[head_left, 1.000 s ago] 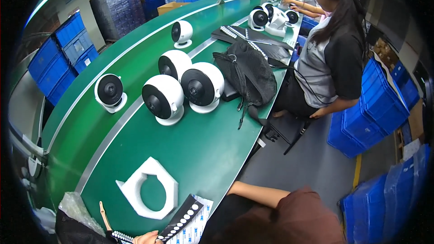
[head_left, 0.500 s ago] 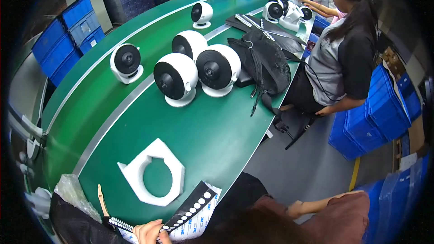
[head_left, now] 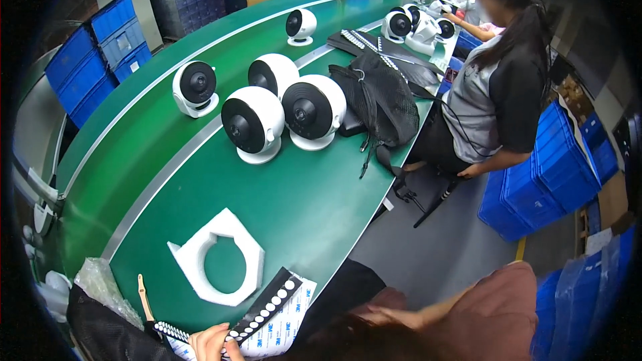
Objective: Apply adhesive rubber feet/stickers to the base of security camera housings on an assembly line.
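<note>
Left hand (head_left: 212,343) was clamped on the dotted strip (head_left: 265,307), fingers over it, thumb on the right. Strip lay at the bottom of the view, over the near part of the table (head_left: 301,217). Its long axis ran diagonally, far end pointing up-right, near end at my fingers. White sheet (head_left: 297,321) with blue print showed along its right side. Foam ring (head_left: 190,264) sat just beyond. Right hand (head_left: 386,316) was near my lap, partly hidden; couldn't tell its grip.
</note>
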Available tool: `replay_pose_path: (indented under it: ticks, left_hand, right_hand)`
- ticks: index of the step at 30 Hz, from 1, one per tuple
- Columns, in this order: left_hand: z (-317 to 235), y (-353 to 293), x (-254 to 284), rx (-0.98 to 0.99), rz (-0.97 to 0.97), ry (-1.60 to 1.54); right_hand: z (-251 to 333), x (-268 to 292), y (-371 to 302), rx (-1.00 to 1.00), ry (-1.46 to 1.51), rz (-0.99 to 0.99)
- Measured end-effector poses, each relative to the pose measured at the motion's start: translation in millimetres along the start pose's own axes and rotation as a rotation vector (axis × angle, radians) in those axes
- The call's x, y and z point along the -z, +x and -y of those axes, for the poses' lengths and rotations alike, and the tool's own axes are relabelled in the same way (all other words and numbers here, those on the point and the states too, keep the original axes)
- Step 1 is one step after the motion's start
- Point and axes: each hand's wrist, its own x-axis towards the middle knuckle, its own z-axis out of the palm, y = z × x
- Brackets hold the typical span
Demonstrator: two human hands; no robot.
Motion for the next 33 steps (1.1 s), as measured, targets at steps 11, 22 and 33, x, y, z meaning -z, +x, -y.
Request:
replay_pose_path:
  ticks: [11,22,33]
  left_hand:
    - [17,2,8,-0.191,0.125,0.073]
    - [15,4,12,-0.276,0.084,0.045]
    - [6,6,12,-0.127,0.141,0.138]
  right_hand:
    - [-75,24,-119,-0.645,-0.64,-0.178]
    - [-84,14,-113,-0.634,-0.682,-0.064]
    - [-89,29,-101,-0.604,-0.771,0.078]
